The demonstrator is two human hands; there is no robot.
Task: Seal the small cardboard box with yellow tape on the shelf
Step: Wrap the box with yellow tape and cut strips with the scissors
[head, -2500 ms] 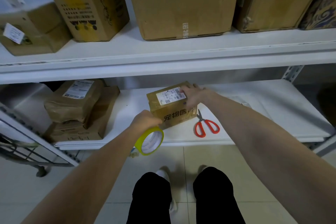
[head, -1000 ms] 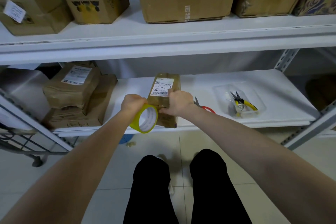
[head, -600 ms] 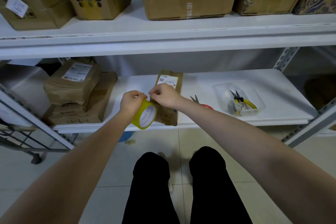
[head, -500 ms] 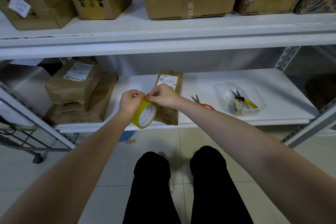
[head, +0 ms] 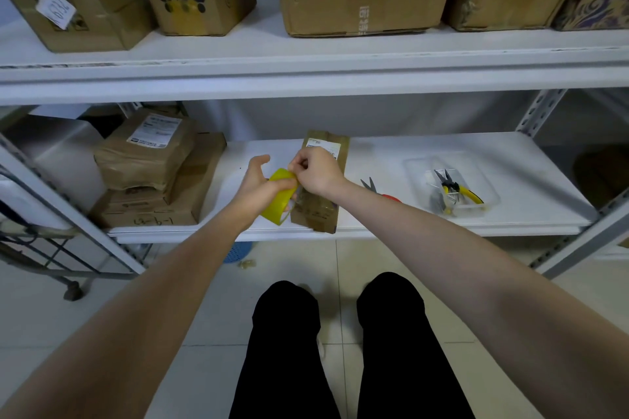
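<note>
Head view: small cardboard box (head: pixel 320 204) on lower shelf (head: pixel 374 153), near end at front lip, long axis front-to-back, label end rearward. Bare shelf left; scissors (head: pixel 371 185) near right. Left hand (head: pixel 258 180) grips yellow tape roll (head: pixel 277 201); right hand (head: pixel 318 170) pinches its top edge.

The tape roll (head: pixel 274 209) is yellow, box (head: pixel 317 211) brown, shelf (head: pixel 377 158) white.

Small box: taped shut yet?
Not yet. No yellow tape on the small box; left hand holds the tape roll, right hand pinches its end.
</note>
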